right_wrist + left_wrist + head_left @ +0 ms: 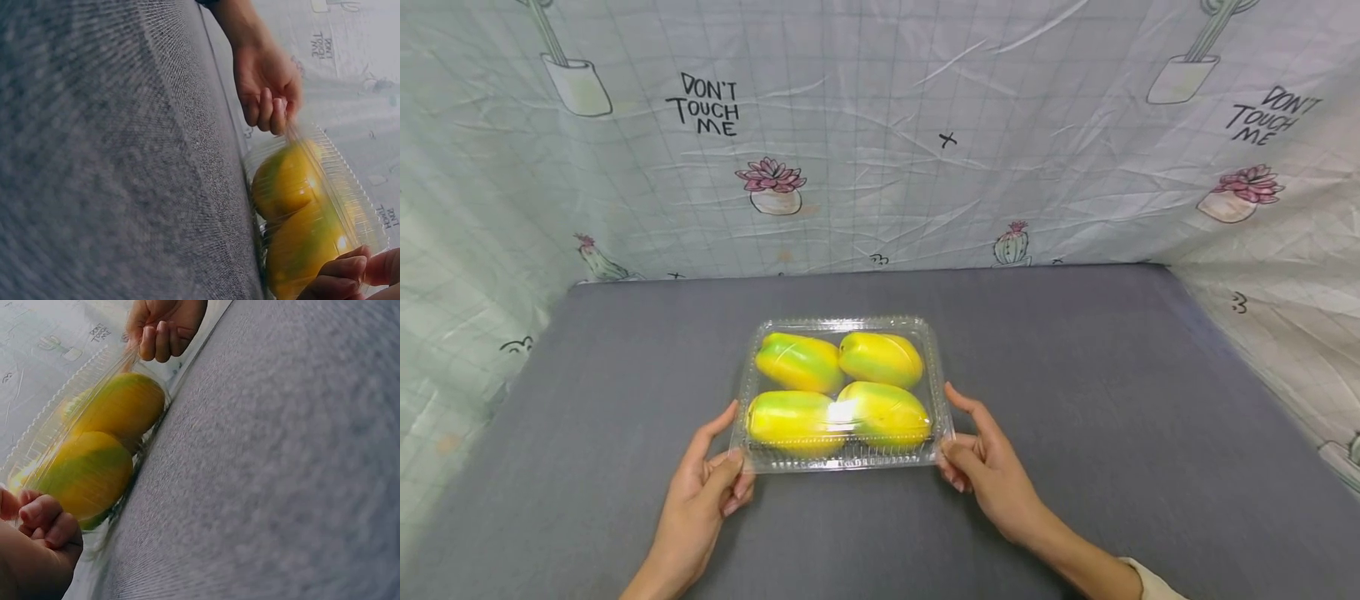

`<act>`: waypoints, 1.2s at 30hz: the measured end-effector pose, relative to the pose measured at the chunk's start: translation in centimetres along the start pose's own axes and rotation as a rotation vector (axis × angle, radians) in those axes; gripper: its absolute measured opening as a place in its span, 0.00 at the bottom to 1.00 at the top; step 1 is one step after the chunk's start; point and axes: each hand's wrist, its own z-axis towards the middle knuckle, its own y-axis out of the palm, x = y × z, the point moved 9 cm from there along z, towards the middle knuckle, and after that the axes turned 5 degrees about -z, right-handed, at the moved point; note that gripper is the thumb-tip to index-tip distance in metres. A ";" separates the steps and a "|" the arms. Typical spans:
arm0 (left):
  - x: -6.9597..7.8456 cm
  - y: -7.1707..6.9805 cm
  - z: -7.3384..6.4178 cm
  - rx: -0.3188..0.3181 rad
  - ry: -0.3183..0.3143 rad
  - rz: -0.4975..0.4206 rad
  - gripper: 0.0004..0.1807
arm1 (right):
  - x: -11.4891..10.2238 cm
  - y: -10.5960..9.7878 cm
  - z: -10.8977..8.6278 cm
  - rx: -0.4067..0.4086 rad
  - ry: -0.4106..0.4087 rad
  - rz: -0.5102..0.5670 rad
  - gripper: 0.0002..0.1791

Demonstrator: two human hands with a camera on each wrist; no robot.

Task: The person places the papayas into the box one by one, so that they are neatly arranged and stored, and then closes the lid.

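Note:
A clear plastic clamshell box (842,462) holds several yellow-green fruits (797,417) that look like papayas or mangoes, in two rows. Its lid lies over them. My left hand (703,483) pinches the near left corner of the rim between thumb and curled fingers, the index finger stretched along the side. At the near right corner my right hand (992,475) pinches the rim the same way. Both wrist views show the fruits (87,475) through the ribbed wall, with the left hand (269,87) and right hand (165,331) at opposite corners.
The box is over a grey cloth-covered table (1075,375). Behind and beside the table hangs a pale curtain (880,167) printed with potted plants and lettering. A light sleeve (1150,579) shows at the right forearm.

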 end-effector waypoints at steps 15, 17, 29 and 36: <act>0.3 -0.1 0.2 -0.019 0.015 0.045 0.26 | -0.4 -0.3 -0.2 -0.014 -0.028 0.013 0.32; 0.4 -0.1 0.2 -0.015 0.014 0.066 0.26 | -0.4 -0.5 -0.3 -0.007 -0.027 0.009 0.32; 0.6 0.0 0.8 0.020 -0.017 0.156 0.25 | -0.2 -1.2 0.1 0.032 0.039 -0.030 0.31; 0.6 -0.8 0.9 0.077 -0.093 0.282 0.25 | -0.5 -2.2 0.4 0.005 0.104 -0.248 0.32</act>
